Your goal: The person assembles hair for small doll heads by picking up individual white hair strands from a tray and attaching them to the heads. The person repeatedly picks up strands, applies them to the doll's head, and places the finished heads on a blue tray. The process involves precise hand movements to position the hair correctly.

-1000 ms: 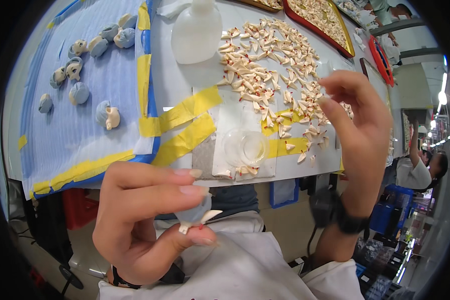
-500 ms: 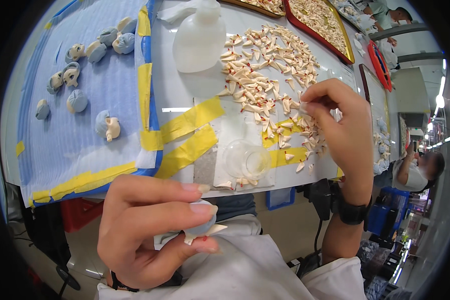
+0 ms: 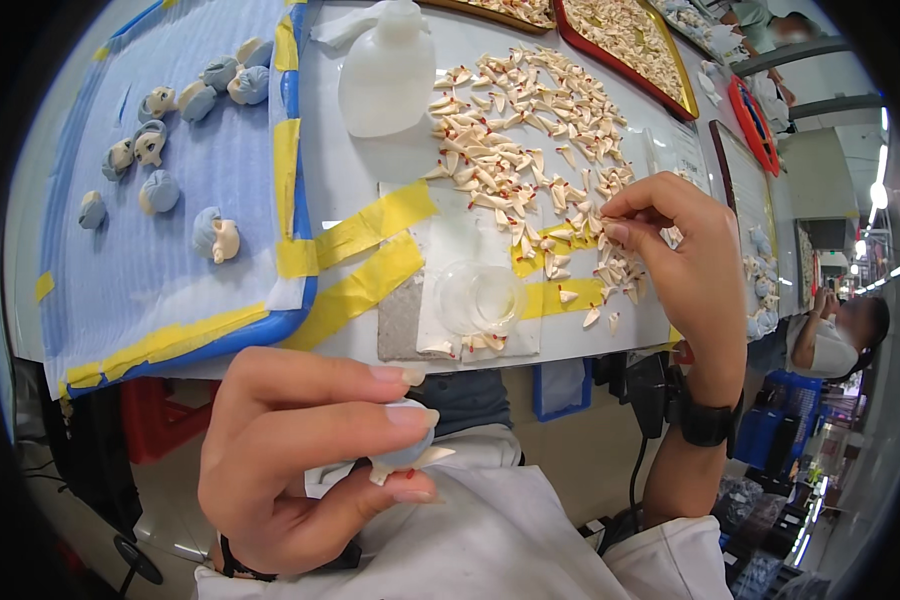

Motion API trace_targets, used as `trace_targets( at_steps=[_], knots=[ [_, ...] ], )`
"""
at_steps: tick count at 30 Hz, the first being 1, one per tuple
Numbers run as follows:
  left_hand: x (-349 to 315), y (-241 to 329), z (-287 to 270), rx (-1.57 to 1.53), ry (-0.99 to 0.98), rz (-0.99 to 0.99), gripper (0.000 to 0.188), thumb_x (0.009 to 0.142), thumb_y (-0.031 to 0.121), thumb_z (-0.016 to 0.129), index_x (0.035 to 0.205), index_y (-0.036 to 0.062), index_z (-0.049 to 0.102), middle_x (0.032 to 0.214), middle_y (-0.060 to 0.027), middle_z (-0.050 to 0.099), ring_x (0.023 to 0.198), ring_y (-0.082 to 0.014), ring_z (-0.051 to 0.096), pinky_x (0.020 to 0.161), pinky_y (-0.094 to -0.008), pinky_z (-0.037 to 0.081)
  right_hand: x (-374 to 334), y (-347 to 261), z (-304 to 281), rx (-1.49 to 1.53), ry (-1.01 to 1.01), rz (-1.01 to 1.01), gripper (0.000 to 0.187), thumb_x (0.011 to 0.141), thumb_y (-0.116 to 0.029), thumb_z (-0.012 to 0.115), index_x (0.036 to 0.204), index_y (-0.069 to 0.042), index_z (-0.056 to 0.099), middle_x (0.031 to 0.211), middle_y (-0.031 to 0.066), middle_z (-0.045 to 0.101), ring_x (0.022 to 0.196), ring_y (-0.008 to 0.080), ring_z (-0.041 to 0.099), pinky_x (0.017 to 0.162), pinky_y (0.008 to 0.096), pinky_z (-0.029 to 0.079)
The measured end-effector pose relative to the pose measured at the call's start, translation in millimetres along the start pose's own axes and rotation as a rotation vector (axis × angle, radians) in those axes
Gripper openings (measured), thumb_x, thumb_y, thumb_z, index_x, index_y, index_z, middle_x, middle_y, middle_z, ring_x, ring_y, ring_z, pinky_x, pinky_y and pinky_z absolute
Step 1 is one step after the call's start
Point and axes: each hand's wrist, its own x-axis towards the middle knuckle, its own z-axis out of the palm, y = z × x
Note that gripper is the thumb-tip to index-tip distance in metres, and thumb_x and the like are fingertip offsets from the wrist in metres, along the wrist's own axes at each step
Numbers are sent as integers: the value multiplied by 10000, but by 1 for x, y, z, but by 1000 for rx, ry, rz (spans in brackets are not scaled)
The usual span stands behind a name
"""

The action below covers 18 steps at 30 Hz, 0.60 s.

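Note:
My left hand (image 3: pixel 290 450) is closed around a small doll head (image 3: pixel 406 457) with pale blue hair, held in front of my body below the table edge. A cream pointed ear-like piece sticks out from its side, with a red spot close by. Over the right edge of a spread of small cream pointed pieces with red ends (image 3: pixel 500 165), my right hand (image 3: pixel 680 250) has thumb and forefinger pinched together. Whatever lies between those fingertips is too small to make out. A clear round cup (image 3: pixel 478 300) stands on the table between the hands.
On the left, a blue tray (image 3: pixel 270 335) lined with pale blue foam holds several doll heads. A translucent bottle (image 3: pixel 385 85) stands beyond the yellow tape strips (image 3: pixel 375 225). More pointed pieces fill a red-and-gold tray (image 3: pixel 635 55) at the back. A co-worker (image 3: pixel 835 335) is at far right.
My right hand has moved slightly down, its fingertips still pinched at the pieces. The view has shifted a little. My left hand keeps its hold on the doll head.

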Motion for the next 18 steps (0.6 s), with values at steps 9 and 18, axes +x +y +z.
trace_targets(
  at_steps=[9, 18],
  knots=[
    [-3, 13, 8, -70, 161, -164, 368, 609, 77, 779, 933, 6, 619, 910, -138, 605, 823, -202, 563, 690, -254, 453, -6, 4, -3, 85, 184, 98, 85, 723, 64, 551, 800, 38, 578, 733, 100, 606, 657, 138, 579, 629, 241, 447],
    [-6, 5, 0, -156, 50, -176, 412, 688, 167, 752, 964, -33, 521, 994, -161, 461, 760, -200, 589, 645, -256, 507, -19, -6, -9, 411, 205, 98, 88, 751, 70, 572, 835, 64, 596, 800, 59, 621, 748, 98, 582, 692, 212, 460]
  ],
)
